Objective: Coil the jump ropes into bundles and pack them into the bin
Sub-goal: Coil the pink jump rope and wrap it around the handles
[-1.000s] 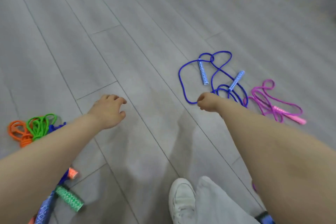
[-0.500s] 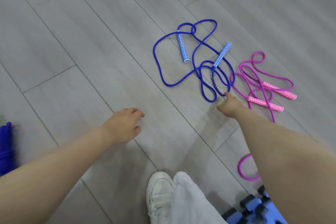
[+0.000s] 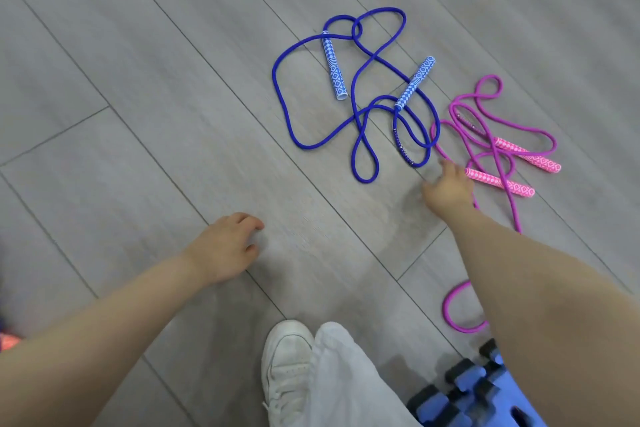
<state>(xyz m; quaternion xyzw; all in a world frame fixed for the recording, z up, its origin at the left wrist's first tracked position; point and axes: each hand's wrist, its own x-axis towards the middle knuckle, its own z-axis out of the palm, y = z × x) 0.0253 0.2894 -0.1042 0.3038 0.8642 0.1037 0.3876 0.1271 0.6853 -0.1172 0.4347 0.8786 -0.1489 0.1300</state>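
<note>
Reaching forward over the grey plank floor (image 3: pixel 145 121), the right hand (image 3: pixel 448 189) has its fingers stretched out and spread, and the fingertips (image 3: pixel 446 165) are at the near end of one pink patterned handle (image 3: pixel 498 182); if they already touch the handle or the cord beside it, I cannot tell, and nothing is gripped in this hand. This handle belongs to the pink jump rope (image 3: pixel 485 135), which lies loose and uncoiled on the floor, with its second handle (image 3: pixel 526 159) a little farther away and one loop (image 3: pixel 457 312) coming back near the right forearm. Just beside it, to the left, lies the blue jump rope (image 3: pixel 287 121), also uncoiled in wide loops, with two blue-and-white patterned handles (image 3: pixel 334 69) resting among the cord; the two ropes come close together or cross near the right fingertips. The left hand (image 3: pixel 225 250) hovers low over the floor, well apart from both ropes, with loosely curled fingers and holding nothing. At the bottom edge, a white sneaker (image 3: pixel 287 367) and a light trouser leg (image 3: pixel 349 381) are visible, and beside them a corner of a blue plastic bin (image 3: pixel 474 392).
</note>
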